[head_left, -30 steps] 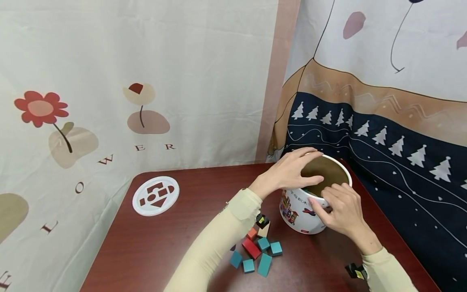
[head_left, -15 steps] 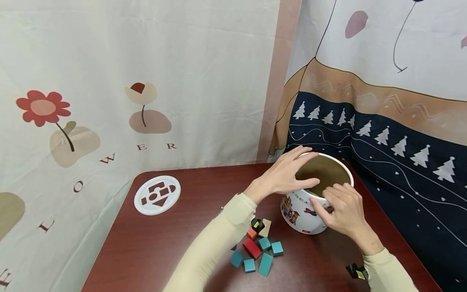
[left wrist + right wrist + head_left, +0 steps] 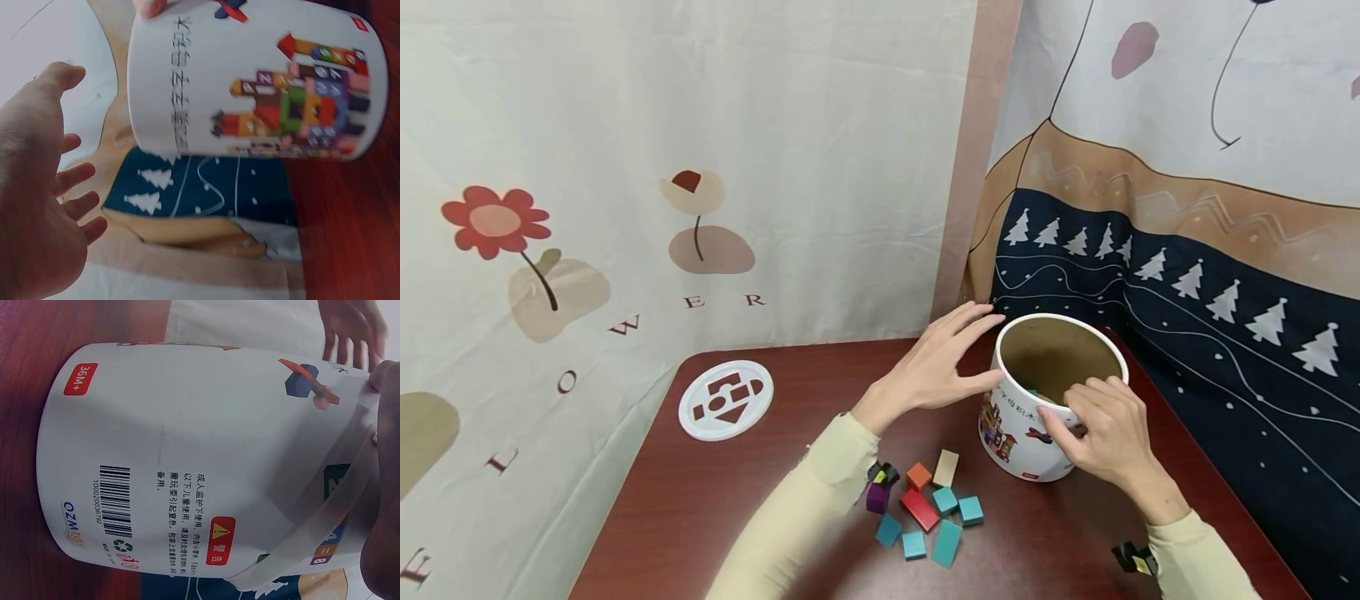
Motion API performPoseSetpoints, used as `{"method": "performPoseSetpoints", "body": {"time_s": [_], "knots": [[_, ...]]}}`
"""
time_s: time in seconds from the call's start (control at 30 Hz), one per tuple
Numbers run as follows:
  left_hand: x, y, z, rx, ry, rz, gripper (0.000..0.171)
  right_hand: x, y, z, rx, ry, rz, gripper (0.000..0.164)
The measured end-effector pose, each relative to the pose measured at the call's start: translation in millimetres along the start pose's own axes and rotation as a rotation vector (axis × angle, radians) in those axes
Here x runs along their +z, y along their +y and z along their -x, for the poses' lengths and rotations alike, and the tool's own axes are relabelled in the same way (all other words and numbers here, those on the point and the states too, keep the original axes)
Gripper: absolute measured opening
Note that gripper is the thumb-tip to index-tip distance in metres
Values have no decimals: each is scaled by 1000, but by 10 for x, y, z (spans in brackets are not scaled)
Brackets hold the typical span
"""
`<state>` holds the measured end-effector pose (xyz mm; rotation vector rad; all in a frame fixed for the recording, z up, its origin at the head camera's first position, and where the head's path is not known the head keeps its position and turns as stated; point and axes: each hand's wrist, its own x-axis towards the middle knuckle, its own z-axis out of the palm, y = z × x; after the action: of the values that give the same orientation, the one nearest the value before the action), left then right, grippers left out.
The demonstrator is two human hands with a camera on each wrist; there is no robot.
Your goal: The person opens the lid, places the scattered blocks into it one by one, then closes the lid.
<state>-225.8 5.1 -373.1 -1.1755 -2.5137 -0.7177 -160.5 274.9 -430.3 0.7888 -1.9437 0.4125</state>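
- One big red-brown counter [image 3: 700, 492], smooth and a bit shiny.
- One white bucket [image 3: 1024, 446] stands on it, near the back right corner, with a toy castle printed on its side.
- One round white lid [image 3: 728, 401] with holes lies flat at the back left.
- Left grip [image 3: 925, 367]: fingers straight and spread, holding nothing, just beside the bucket.
- Right grip [image 3: 1105, 429]: holding the bucket's near edge, thumb outside, fingers curled over.
- Nine little blocks [image 3: 920, 510] lie bunched in front of the bucket.

Pale flower-printed cloth [image 3: 820, 167] meets navy tree-printed cloth [image 3: 1240, 392] behind a reddish-brown table [image 3: 677, 500].
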Motion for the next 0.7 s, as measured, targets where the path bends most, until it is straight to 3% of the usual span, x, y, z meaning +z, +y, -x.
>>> {"method": "performPoseSetpoints", "body": {"time_s": [0.3,0.53,0.7], "knots": [[-103,-376,580,-117,18,-4,75,17,1,25,1,22,-10,47],[-168,-549,907,-118,29,-25,74,-5,-10,-36,-5,28,-19,47],[-144,-638,1229,-153,4,-32,74,-19,-42,-54,-2,34,-19,47]]}}
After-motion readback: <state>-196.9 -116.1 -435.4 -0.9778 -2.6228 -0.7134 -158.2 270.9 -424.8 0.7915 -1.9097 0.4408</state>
